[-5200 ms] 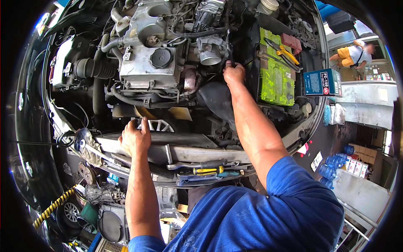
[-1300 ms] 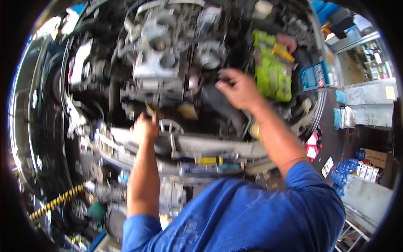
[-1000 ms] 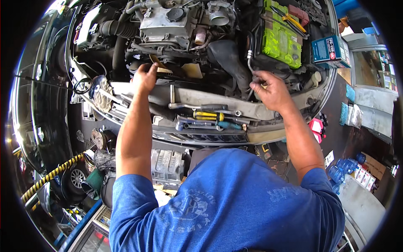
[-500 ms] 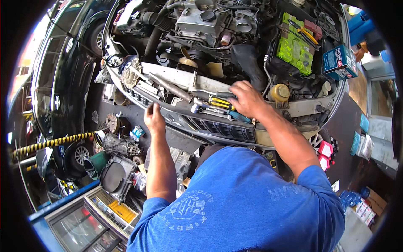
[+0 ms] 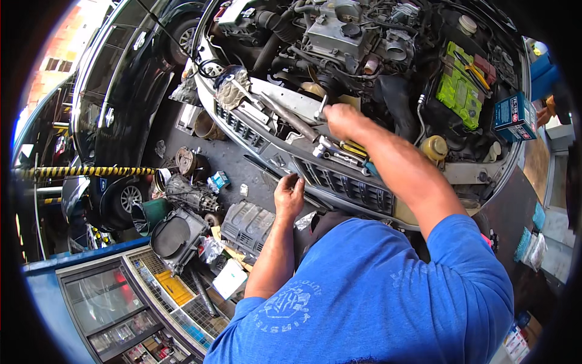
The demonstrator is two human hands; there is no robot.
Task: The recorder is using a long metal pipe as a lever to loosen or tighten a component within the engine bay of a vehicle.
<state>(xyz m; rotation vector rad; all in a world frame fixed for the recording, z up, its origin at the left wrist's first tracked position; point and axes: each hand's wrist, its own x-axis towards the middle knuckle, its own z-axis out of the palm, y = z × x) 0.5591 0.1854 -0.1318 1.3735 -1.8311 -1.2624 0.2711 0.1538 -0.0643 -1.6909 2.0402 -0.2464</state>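
Metal wrench, visible part just left of the curled right hand, firmness of grip impossible to tell.

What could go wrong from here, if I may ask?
The loose tools beside the right hand might get nudged and fall. The yellow-handled pliers lying on the green battery could perhaps cause a short if they touch its terminals. The blue box, perched to the battery's right, may tip off if bumped.
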